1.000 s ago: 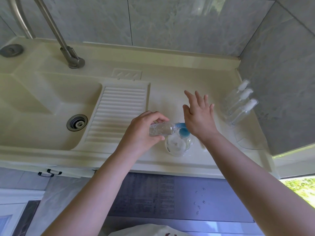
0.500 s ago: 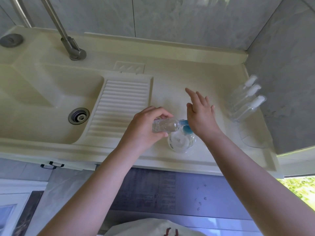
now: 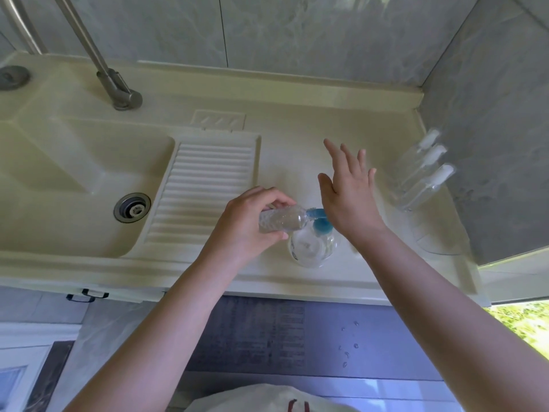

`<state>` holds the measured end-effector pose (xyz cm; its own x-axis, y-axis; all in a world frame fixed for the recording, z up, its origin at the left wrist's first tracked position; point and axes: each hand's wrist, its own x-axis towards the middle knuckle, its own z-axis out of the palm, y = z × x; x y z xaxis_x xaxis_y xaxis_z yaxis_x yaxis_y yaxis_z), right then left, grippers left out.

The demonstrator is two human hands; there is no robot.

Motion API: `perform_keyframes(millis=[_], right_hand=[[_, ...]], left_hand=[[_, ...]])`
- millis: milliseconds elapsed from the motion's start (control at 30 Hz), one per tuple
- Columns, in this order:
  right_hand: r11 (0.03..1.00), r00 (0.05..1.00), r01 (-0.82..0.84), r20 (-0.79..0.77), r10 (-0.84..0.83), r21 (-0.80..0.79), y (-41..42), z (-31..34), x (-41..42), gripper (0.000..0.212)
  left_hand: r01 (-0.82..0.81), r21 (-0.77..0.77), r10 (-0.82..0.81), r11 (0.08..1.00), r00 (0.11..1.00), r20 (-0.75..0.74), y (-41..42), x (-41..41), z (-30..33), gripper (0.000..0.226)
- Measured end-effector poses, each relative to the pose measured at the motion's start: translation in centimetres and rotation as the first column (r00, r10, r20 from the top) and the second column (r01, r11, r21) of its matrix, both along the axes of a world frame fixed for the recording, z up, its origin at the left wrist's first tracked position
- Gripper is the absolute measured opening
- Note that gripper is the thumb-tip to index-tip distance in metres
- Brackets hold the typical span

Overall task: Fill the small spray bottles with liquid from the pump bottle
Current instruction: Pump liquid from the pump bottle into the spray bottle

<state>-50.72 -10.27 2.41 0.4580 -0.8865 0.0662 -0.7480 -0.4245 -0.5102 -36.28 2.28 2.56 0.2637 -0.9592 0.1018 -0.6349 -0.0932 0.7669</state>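
A clear pump bottle [image 3: 310,248] with a blue pump head [image 3: 319,220] stands near the counter's front edge. My left hand [image 3: 246,224] grips a small clear bottle [image 3: 282,223] on its side, its open mouth held against the blue spout. My right hand [image 3: 347,197] presses its palm heel on the pump head, fingers straight and spread upward. Three small spray bottles [image 3: 421,173] with white caps stand in a row against the right wall.
A cream sink basin [image 3: 59,179] with a drain [image 3: 132,208] lies at the left, a ribbed washboard [image 3: 202,185] beside it. A metal faucet [image 3: 118,90] rises at the back. A clear lid-like piece [image 3: 436,242] lies by the right wall.
The view has shifted slightly. My right hand's fingers have lifted and spread a little more over the pump head. My left hand keeps the small bottle at the spout.
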Motion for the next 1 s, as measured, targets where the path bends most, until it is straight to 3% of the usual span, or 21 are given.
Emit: perform_keyframes(millis=[100, 300, 467, 600, 733, 900, 1000], right_hand=[[0.997, 0.998, 0.013, 0.057, -0.017, 0.078, 0.6, -0.9, -0.1, 0.053], [1.0, 0.998, -0.027, 0.049, 0.027, -0.01, 0.3, -0.4, 0.2, 0.054], [0.997, 0.997, 0.044, -0.071, -0.04, 0.065, 0.3, -1.2, -0.1, 0.05], [0.998, 0.998, 0.061, -0.001, -0.061, 0.015, 0.0, -0.6, -0.1, 0.055], [0.996, 0.995, 0.078, -0.061, -0.076, 0.04, 0.5, -1.0, 0.2, 0.053], [0.993, 0.991, 0.041, -0.124, -0.055, -0.115, -0.3, -0.2, 0.0, 0.062], [0.993, 0.982, 0.085, -0.178, -0.069, 0.084, 0.0, -0.4, 0.3, 0.06]], left_hand=[[0.001, 0.007, -0.001, 1.0, 1.0, 0.004, 0.0, 0.0, -0.1, 0.05], [0.003, 0.003, -0.003, 1.0, 1.0, 0.003, 0.0, 0.1, 0.0, 0.049], [0.003, 0.008, -0.003, 1.0, 1.0, 0.007, 0.1, 0.0, -0.2, 0.051], [0.009, 0.001, -0.009, 1.0, 1.0, 0.005, 0.0, 0.0, 0.0, 0.051], [0.003, 0.012, -0.003, 1.0, 1.0, 0.004, 0.0, 0.0, -0.1, 0.051], [0.001, 0.005, -0.001, 1.0, 1.0, -0.006, 0.0, 0.0, 0.1, 0.05], [0.005, 0.014, -0.005, 1.0, 1.0, -0.011, -0.1, 0.0, 0.0, 0.051]])
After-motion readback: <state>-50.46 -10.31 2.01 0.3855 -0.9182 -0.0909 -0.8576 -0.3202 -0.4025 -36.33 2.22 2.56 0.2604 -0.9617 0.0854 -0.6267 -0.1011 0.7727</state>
